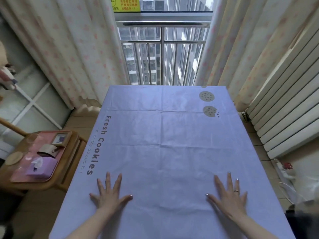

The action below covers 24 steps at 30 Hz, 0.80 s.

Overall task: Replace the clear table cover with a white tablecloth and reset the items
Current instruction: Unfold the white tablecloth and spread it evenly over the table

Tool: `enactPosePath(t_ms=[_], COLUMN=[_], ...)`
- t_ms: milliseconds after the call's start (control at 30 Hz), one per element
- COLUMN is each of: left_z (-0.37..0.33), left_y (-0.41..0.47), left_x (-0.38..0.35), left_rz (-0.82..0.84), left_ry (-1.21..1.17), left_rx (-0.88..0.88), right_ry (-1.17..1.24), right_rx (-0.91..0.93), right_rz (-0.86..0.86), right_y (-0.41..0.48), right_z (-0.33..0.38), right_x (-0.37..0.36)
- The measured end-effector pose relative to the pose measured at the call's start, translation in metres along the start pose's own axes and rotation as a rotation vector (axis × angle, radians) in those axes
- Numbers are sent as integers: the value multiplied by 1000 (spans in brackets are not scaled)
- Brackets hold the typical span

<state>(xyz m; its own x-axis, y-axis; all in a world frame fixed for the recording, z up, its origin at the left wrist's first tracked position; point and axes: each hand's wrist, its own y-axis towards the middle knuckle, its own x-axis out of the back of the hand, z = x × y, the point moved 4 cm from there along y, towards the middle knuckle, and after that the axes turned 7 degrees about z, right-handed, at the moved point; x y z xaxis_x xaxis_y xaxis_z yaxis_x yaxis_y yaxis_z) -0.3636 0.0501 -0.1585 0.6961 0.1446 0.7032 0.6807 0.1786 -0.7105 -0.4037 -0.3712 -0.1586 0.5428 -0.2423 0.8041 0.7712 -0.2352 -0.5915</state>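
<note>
The tablecloth (164, 135) ran lengthwise 6 to 12 o'clock. Left hand (108, 194) at 7, right hand (227, 195) at 5, pressed flat, fingers spread.

I can't see the desk itself; the tablecloth (164, 152) covers it all, and its near edge runs off the bottom of my view. The yellow sign (125, 3) is cut by the top edge, its print unreadable. A dark blur (302, 219) at lower right I can't identify.
</note>
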Motion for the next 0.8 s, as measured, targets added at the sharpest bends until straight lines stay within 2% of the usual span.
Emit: enactPosePath(t_ms=[167,367,800], left_z=[18,20,24], left_y=[9,5,-14], left_x=[0,-10,-21], left_rz=[13,10,39], left_ry=[-17,23,-8], left_rx=[39,46,59], right_ry=[-34,-2,-24], right_rx=[-17,30,9], right_rz=[93,98,182], right_y=[5,-9,-44], right_z=[-23,-24,-32], right_x=[-1,-9,-24])
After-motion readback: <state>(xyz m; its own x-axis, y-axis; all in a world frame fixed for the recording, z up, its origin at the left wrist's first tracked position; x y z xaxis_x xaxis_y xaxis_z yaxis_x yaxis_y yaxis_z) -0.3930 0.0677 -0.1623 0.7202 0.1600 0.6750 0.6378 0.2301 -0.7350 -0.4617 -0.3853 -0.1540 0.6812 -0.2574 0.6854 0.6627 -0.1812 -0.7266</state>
